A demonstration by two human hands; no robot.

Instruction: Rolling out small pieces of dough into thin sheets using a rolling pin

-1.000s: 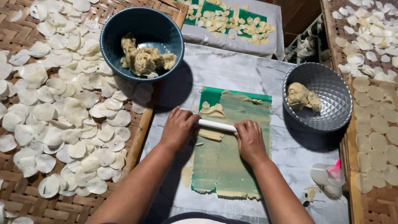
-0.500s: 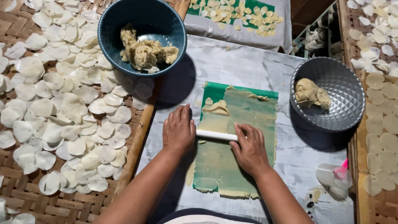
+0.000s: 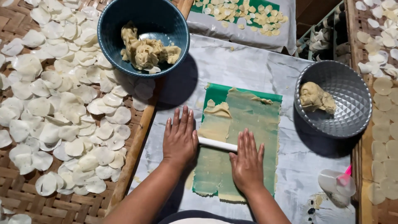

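— dough sheet (image 3: 244,124), where is it exactly?

— lower middle of the frame, spread thin over a green mat (image 3: 215,92) that lies on a pale marbled cloth (image 3: 248,66). a thicker ragged bit of dough sits near the mat's upper left corner.

— and the hands?

— both flat, palms down, fingers stretched out and close together, not curled round anything. the left hand (image 3: 180,139) presses on the left end of a white rolling pin (image 3: 217,144), over the mat's left edge. the right hand (image 3: 248,159) presses on its right end, over the dough. only the short middle of the pin shows between them.

— what's around?

— a dark blue bowl (image 3: 112,25) at the upper middle left, with lumps of dough in it. a grey faceted metal bowl (image 3: 352,103) at the right, holding one lump against its left side. at the lower right, a small clear plastic piece with a pink bit (image 3: 338,182), too unclear to tell what it is.

— the white discs?

— thin white rounds (image 3: 62,103) spread over a woven bamboo tray (image 3: 16,203) filling the left of the frame. paler yellowish rounds (image 3: 383,132) lie along the right edge. at the top middle, another green mat (image 3: 265,6) carries small yellowish pieces.
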